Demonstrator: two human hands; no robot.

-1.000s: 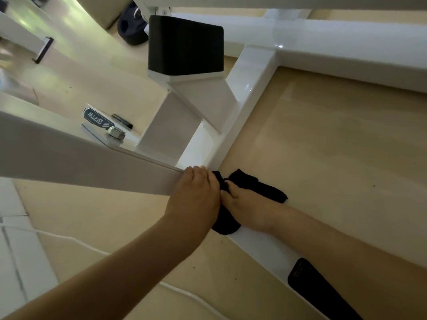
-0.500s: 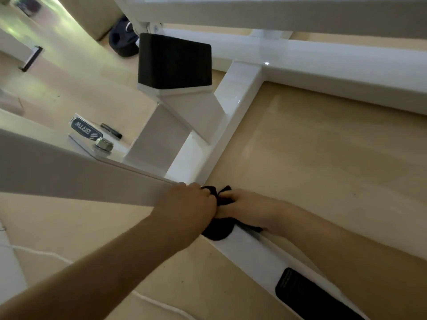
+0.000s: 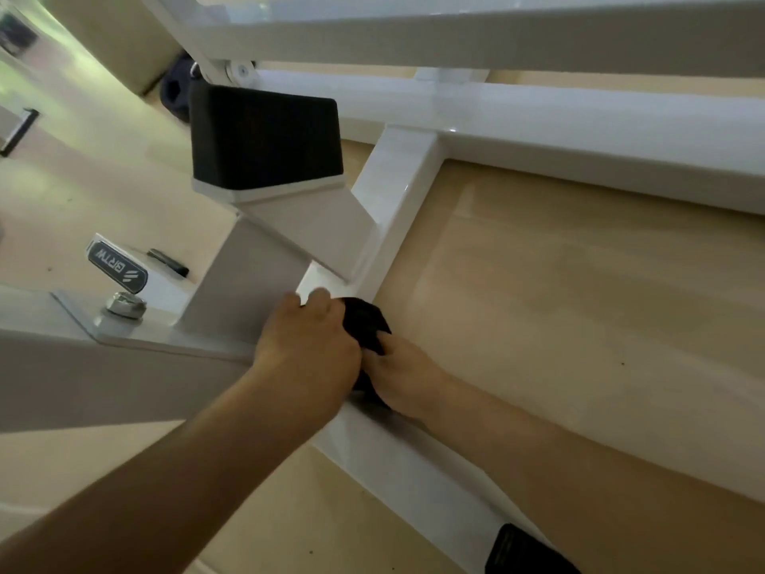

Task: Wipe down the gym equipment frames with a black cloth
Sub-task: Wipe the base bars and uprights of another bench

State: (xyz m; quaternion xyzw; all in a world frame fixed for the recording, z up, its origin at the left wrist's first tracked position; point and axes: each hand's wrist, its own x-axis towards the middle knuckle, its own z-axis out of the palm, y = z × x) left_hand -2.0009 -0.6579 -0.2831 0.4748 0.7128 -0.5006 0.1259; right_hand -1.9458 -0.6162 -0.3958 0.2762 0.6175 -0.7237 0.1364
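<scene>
A glossy white steel gym frame (image 3: 397, 209) runs low over the pale wooden floor (image 3: 579, 304), so I reach down to its floor bar. My left hand (image 3: 306, 350) rests at the joint with fingers bent, seemingly to brace me; I cannot tell whether it holds anything. My right hand (image 3: 403, 379) pinches the bunched black cloth (image 3: 366, 323) and presses it onto the bar to wipe.

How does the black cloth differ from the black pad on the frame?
The black cloth is crumpled, low on the floor beam, gripped by the right hand; the black pad is a smooth block, mounted higher, untouched. Both are black.
</scene>
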